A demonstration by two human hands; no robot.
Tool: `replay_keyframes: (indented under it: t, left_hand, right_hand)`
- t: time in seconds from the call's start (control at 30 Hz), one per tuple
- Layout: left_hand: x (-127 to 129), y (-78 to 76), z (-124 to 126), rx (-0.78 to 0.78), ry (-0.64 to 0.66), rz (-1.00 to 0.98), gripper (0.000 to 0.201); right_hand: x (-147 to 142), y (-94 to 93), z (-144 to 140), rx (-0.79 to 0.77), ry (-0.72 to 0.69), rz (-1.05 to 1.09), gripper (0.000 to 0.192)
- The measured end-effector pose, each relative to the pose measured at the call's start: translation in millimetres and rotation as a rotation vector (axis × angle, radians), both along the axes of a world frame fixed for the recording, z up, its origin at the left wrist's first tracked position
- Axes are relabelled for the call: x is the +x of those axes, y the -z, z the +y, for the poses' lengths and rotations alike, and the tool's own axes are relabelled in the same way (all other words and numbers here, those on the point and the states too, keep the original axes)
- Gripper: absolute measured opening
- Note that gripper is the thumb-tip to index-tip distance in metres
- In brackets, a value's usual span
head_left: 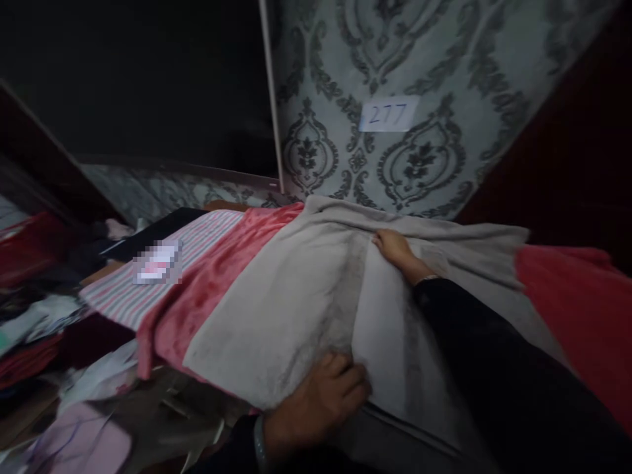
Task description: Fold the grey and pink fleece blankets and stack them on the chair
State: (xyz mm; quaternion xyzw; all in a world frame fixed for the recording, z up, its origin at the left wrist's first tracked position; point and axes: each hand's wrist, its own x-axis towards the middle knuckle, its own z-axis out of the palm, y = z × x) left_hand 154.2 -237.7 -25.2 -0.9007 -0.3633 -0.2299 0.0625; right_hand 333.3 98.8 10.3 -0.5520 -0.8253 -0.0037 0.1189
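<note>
Grey fleece blanket (276,309), one fold laid over.
I see left hand (320,401) pinching the near edge, right hand (395,250) pressing flat; more folding remains.

The left hand (320,398) is low and near the body, its fingers curled and pressing down; the right arm (494,355) stretches forward in a dark sleeve; the right hand (395,249) lies flat, fingers together.

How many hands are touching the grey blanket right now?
2. The left hand grips the near edge of the grey blanket; the right hand presses on it near its far edge by the wall.
</note>
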Motion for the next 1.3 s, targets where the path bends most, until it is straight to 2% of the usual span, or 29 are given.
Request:
replay_keyframes:
  t: [0.1,0.17,0.3,0.47,0.53,0.67,0.8,0.87,0.93,1.0,1.07,1.17,1.23,1.3]
  left_hand:
    - [-1.7,8.5,0.8,0.039,-0.032,-0.056,0.023]
    - [-2.0,14.1,3.3,0.061,-0.031,-0.08,0.025]
    - [0.9,16.5,11.3,0.074,0.025,-0.123,0.025]
    - [4.8,2.4,12.6,0.069,0.03,-0.17,0.023]
    - [4.2,-2.7,9.4,0.05,0.046,-0.183,0.02]
    - [-1.7,-6.2,0.9,-0.043,0.065,-0.267,0.021]
    - [-9.3,-10.3,-3.3,-0.141,0.106,-0.532,0.017]
    - [-12.0,-18.5,-1.5,-0.19,0.016,-0.66,0.025]
    - [-13.3,-32.2,4.8,-0.254,-0.086,-0.706,0.029]
    - [-11.9,-49.3,17.3,-0.339,-0.077,-0.671,0.028]
    - [-5.8,-65.6,36.2,-0.437,0.027,-0.582,0.034]
    - [17.1,-79.5,72.4,-0.577,0.183,-0.415,0.047]
    - [41.9,-78.3,97.5,-0.642,0.261,-0.293,0.054]
    - [70.6,-69.8,121.4,-0.666,0.315,-0.139,0.059]
  right_hand:
    - [7.5,2.3,-19.2,0.014,0.045,-0.01,0.048]
    - [13.7,9.3,-41.2,0.002,-0.004,-0.02,0.058]
    - [16.8,19.7,-80.6,-0.103,-0.122,-0.041,0.061]
    - [5.6,6.8,-103.0,-0.227,-0.064,-0.048,0.063]
    - [2.2,2.4,-120.6,-0.278,-0.093,-0.041,0.065]
    - [-1.7,8.7,-187.0,-0.231,-0.22,-0.002,0.067]
    - [-10.4,24.7,-267.7,-0.138,-0.291,0.049,0.066]
    - [-15.0,27.9,-298.9,-0.129,-0.318,0.102,0.065]
    - [-14.1,23.6,-318.2,-0.148,-0.381,0.191,0.065]
    - [-3.5,12.4,-324.7,-0.175,-0.46,0.327,0.058]
    - [16.2,-0.9,-321.1,-0.136,-0.412,0.46,0.05]
    - [47.4,-9.8,-310.1,0.019,-0.082,0.435,0.047]
    - [57.8,-3.5,-306.5,0.031,0.069,0.282,0.049]
    - [58.0,9.8,-307.5,-0.029,0.089,0.15,0.056]
